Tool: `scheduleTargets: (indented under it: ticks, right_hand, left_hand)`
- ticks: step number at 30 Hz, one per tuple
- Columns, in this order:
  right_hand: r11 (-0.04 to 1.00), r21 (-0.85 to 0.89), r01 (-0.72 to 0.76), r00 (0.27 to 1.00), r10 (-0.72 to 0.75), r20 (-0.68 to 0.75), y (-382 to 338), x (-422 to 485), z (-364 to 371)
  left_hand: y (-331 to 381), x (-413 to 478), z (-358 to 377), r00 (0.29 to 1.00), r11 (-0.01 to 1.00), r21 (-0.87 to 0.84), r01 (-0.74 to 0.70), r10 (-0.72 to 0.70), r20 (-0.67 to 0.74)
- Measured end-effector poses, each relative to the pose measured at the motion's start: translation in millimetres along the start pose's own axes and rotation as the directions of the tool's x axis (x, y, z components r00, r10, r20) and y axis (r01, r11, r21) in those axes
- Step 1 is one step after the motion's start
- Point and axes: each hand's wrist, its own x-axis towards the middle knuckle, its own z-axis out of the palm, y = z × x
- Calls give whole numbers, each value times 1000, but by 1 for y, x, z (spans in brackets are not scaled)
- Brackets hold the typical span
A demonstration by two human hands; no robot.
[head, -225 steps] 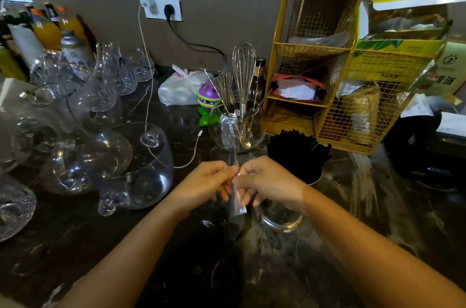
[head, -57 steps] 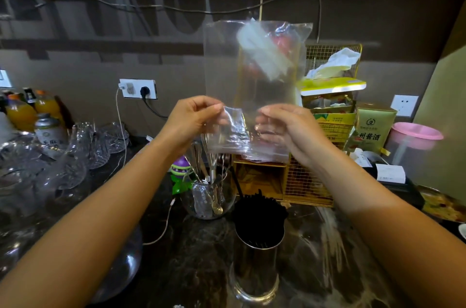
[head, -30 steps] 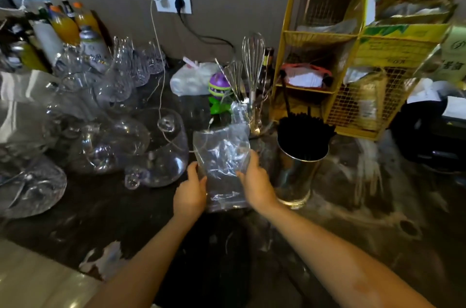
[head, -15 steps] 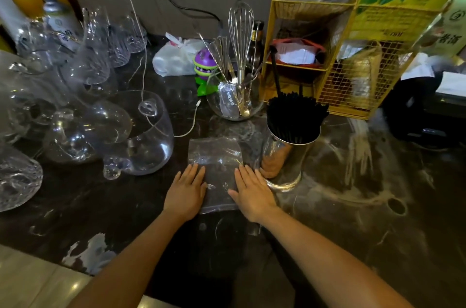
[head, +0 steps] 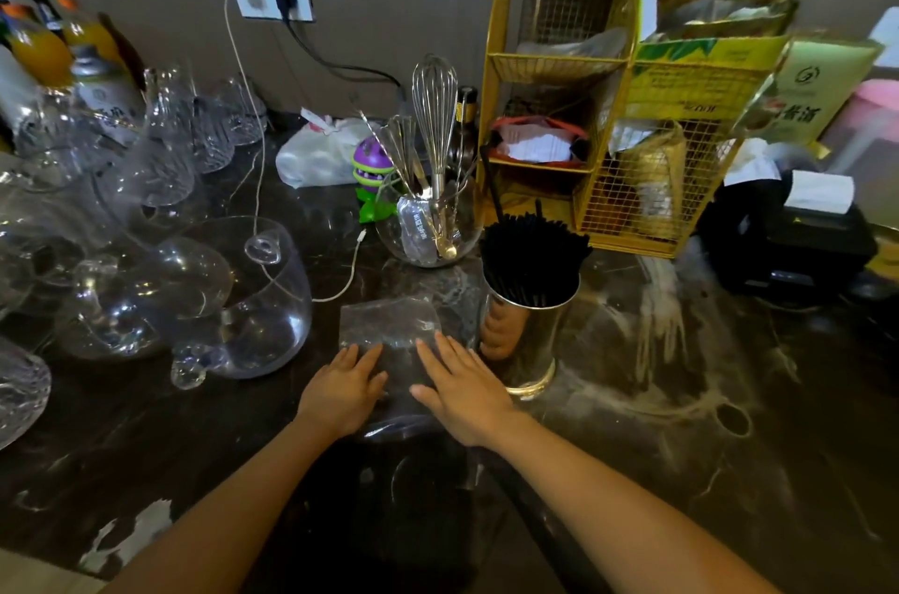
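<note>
Your clear plastic bag [head: 389, 325] lies flat on the dark marble counter [head: 681, 399], and you press it down with both palms: your left hand [head: 343, 391] on its near-left part and your right hand [head: 464, 391] on its near-right part, fingers straight and slightly spread, gripping nothing. Just right of the bag stands a steel cup [head: 523, 340] full of black straws [head: 532, 260], and just left sits a big clear glass bowl [head: 253, 301]. Behind it you have a glass bowl of utensils [head: 428, 228] holding a whisk [head: 434, 106], beside the yellow wire rack [head: 608, 106].
</note>
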Motion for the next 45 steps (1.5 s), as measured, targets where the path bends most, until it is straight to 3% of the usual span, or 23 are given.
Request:
scheduleTargets:
  ticks: [4,8,11,13,16,25,37,45]
  right_hand:
    - [987,124,98,989,-84,-119,-11,-13,-38]
    - [950,245,194,948,-117,-297,-21,-34,-89]
    - [902,351,251,895,-78,-440,-23,-52,-130]
    - [884,380,274,856,-44,-515,-20,-60,-153]
    - [911,341,231,813,11,-582,-5,-60,-177]
    - [967,251,-41,889,150,-432,45,-43,-201]
    - [977,215,-3,893,99,-438,48,-14,-191]
    - [906,406,118,848,121,-516,48,-20,-214]
  left_hand:
    - [22,6,-33,992,970,-226,-90,68,-103]
    - [59,6,-82,931,861,-391,-325,219,-291]
    - [88,7,-117,889,763,-492,-420,238,-391]
    - [106,11,-136,889,676,-592,-438,231,-395]
    - [128,18,-155,885,629,-626,-462,278,-374]
    - [150,36,-159,858,723,-470,-506,368,-358]
    - [166,46,-150,866,708,-499,-500,420,-272]
    - [179,45,-161,847,656,-543,-525,466,-256]
